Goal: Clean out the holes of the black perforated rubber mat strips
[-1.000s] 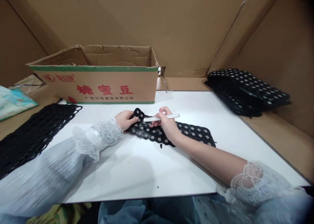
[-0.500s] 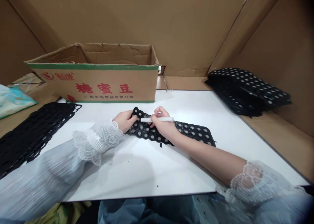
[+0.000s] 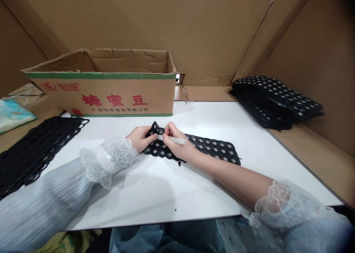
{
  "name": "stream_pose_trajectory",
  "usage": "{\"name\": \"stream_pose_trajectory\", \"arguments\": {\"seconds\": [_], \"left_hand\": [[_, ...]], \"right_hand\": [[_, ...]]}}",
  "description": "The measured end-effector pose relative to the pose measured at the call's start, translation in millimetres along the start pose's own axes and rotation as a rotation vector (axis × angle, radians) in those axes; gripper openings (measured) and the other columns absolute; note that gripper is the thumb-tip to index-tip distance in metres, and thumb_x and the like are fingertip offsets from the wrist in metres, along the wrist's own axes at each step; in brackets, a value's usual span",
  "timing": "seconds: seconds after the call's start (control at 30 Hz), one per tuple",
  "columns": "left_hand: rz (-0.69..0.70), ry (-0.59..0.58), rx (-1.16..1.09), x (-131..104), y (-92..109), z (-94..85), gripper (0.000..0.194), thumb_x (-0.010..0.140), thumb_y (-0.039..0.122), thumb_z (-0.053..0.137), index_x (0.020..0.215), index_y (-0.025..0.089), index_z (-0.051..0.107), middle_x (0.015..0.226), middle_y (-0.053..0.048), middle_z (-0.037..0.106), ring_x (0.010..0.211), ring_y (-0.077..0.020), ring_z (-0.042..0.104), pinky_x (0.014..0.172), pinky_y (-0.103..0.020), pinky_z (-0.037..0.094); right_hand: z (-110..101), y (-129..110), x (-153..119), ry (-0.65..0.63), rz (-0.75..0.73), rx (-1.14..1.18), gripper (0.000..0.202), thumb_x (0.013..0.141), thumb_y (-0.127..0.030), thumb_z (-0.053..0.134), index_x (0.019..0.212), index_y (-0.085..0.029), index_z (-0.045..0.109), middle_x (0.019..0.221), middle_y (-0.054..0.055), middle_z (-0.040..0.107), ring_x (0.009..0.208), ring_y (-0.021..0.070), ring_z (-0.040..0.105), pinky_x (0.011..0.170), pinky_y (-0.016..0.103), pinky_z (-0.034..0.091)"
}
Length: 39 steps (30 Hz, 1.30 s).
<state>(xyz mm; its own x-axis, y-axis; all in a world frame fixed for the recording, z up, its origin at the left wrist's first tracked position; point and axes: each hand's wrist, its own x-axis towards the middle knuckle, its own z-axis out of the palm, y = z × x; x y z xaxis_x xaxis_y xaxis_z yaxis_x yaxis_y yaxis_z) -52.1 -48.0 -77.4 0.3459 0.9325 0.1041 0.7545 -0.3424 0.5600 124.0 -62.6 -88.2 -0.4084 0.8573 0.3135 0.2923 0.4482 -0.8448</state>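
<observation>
A black fabric strip with rows of pale round dots (image 3: 212, 146) lies across the white table in front of me. My left hand (image 3: 140, 137) grips its left end, which is bunched up, the thumb pressing on top. Between the fingers of my right hand (image 3: 177, 142) is a white pen-shaped tool (image 3: 179, 140), slanted over the strip. Its left end is close to my left thumb, and I cannot make out the tip. My right hand covers part of the strip's middle.
An open cardboard box (image 3: 130, 94) with red lettering stands behind my hands. At left lies black fabric full of round holes (image 3: 41, 145), near a blue-green packet (image 3: 15, 114). Dotted black pieces (image 3: 277, 97) are piled at the right back. Cardboard walls (image 3: 205, 34) enclose the table (image 3: 155, 201).
My right hand has shifted slightly left, closer to my left thumb. The white tool has moved with it and now tilts down to the right. The whole view has shifted a little.
</observation>
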Motion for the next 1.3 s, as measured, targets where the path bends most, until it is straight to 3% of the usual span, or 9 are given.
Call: {"name": "stream_pose_trajectory", "arguments": {"seconds": [0.23,0.33,0.47,0.57,0.7,0.83,0.93,1.13,1.3], "left_hand": [[0.063,-0.081,-0.133,1.4,-3.7,-2.5,0.038,0.073,0.043,0.045,0.088,0.012,0.059,0.073,-0.003,0.062,0.068,-0.0176,0.054,0.063,-0.026,0.041],[-0.066,-0.225,-0.167,7.0,-6.4,-13.8,0.034,0.067,0.043,0.051,0.081,0.013,0.060,0.070,-0.002,0.062,0.066,-0.0175,0.055,0.061,-0.026,0.042],[-0.296,-0.421,-0.437,10.4,-6.7,-26.4,0.025,0.062,0.040,0.059,0.071,0.017,0.061,0.061,0.000,0.062,0.055,-0.0156,0.055,0.052,-0.026,0.041],[-0.338,-0.480,-0.494,13.0,-6.2,-30.1,0.025,0.059,0.042,0.063,0.058,0.017,0.059,0.049,-0.001,0.059,0.050,-0.0166,0.054,0.048,-0.026,0.039],[-0.272,-0.305,-0.252,18.9,-5.9,-24.7,0.038,0.068,0.053,0.050,0.064,0.016,0.061,0.058,-0.004,0.062,0.059,-0.0186,0.056,0.056,-0.028,0.041],[-0.101,-0.072,0.116,17.6,-5.5,-12.6,0.041,0.070,0.050,0.044,0.081,0.014,0.060,0.076,-0.006,0.063,0.071,-0.0194,0.055,0.066,-0.028,0.039],[-0.079,0.013,0.177,13.4,-4.7,-7.2,0.035,0.071,0.047,0.044,0.076,0.015,0.058,0.071,-0.005,0.060,0.068,-0.0180,0.053,0.065,-0.028,0.038],[-0.338,-0.060,-0.219,15.3,-1.9,-10.8,0.025,0.063,0.041,0.053,0.058,0.016,0.052,0.057,0.001,0.057,0.057,-0.0146,0.051,0.056,-0.025,0.038],[-0.372,-0.173,-0.312,17.2,3.9,-12.7,0.030,0.065,0.045,0.051,0.059,0.016,0.054,0.058,0.000,0.060,0.056,-0.0149,0.051,0.054,-0.025,0.038]], "right_hand": [[4.4,-3.0,7.0,-0.005,-0.089,-0.119,0.008,0.077,-0.017,0.035,0.074,-0.021,0.029,0.059,-0.006,0.035,0.051,0.0086,0.034,0.051,0.023,0.029],[0.5,-0.2,12.5,0.002,-0.004,-0.004,0.009,0.076,-0.020,0.039,0.073,-0.021,0.031,0.056,-0.006,0.041,0.051,0.0093,0.043,0.051,0.023,0.033],[-3.7,5.1,18.1,0.060,0.241,0.311,0.012,0.075,-0.022,0.041,0.071,-0.022,0.029,0.050,-0.006,0.046,0.048,0.0117,0.052,0.043,0.022,0.039],[-3.6,4.9,18.6,0.134,0.276,0.407,0.013,0.074,-0.021,0.043,0.070,-0.022,0.030,0.048,-0.007,0.046,0.047,0.0114,0.054,0.042,0.021,0.043],[-3.1,1.8,18.2,0.176,0.301,0.399,0.013,0.074,-0.018,0.042,0.069,-0.021,0.031,0.046,-0.008,0.047,0.046,0.0095,0.055,0.043,0.019,0.044],[-3.8,2.8,18.3,0.163,0.291,0.337,0.013,0.075,-0.021,0.043,0.070,-0.020,0.031,0.052,-0.007,0.051,0.042,0.0079,0.054,0.042,0.018,0.041],[-4.0,4.5,17.4,0.150,0.254,0.328,0.013,0.075,-0.022,0.044,0.069,-0.021,0.032,0.053,-0.007,0.050,0.047,0.0086,0.056,0.044,0.018,0.042],[-4.3,5.5,15.9,0.126,0.222,0.328,0.012,0.076,-0.023,0.043,0.070,-0.021,0.032,0.055,-0.006,0.049,0.047,0.0085,0.055,0.046,0.019,0.042],[-3.4,7.1,15.7,0.099,0.178,0.309,0.014,0.076,-0.027,0.044,0.071,-0.021,0.033,0.059,-0.006,0.049,0.048,0.0080,0.053,0.047,0.020,0.042]]}}
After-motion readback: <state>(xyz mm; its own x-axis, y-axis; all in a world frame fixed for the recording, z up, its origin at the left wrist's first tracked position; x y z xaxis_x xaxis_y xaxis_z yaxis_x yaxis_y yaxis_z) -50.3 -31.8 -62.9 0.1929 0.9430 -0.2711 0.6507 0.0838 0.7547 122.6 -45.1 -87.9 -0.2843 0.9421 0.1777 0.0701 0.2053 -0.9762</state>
